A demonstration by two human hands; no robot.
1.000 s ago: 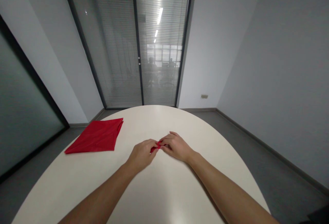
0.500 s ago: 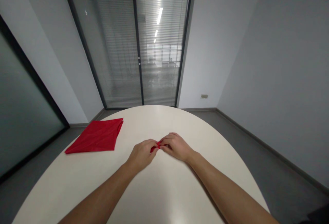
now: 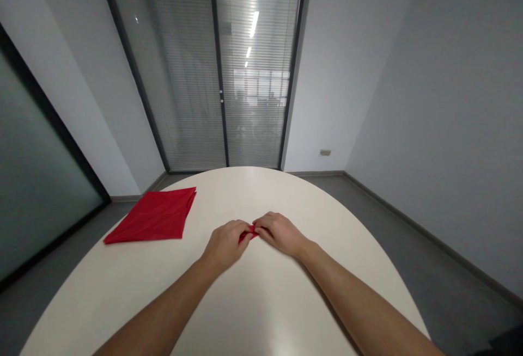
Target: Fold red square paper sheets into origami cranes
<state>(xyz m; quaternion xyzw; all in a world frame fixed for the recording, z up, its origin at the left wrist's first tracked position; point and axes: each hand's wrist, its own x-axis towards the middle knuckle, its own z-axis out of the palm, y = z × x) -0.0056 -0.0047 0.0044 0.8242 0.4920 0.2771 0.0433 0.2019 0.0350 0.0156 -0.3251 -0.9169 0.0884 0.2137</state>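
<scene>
Between my fingertips, near the middle of the table, is a small bunched piece of red cloth [image 3: 253, 232], mostly covered by my fingers. My left hand [image 3: 226, 243] is closed on its left end, thumb towards me. From the other side my right hand [image 3: 281, 232] pinches the right end with curled fingers. The two hands nearly meet over the cloth. Off to the left lies a larger folded red cloth [image 3: 155, 216], flat with a pointed near-left corner; neither hand touches it.
Both hands work over a round cream-white table [image 3: 327, 285]. Beyond its far edge stand glass doors with blinds [image 3: 188, 100]. A grey-white wall [image 3: 457, 100] rises on the right, with a small wall socket [image 3: 325, 153] low beside the doors.
The fingers of my right hand have shifted slightly on the small cloth, so a bit more red shows between the hands. My left hand and the folded cloth stay in place.
</scene>
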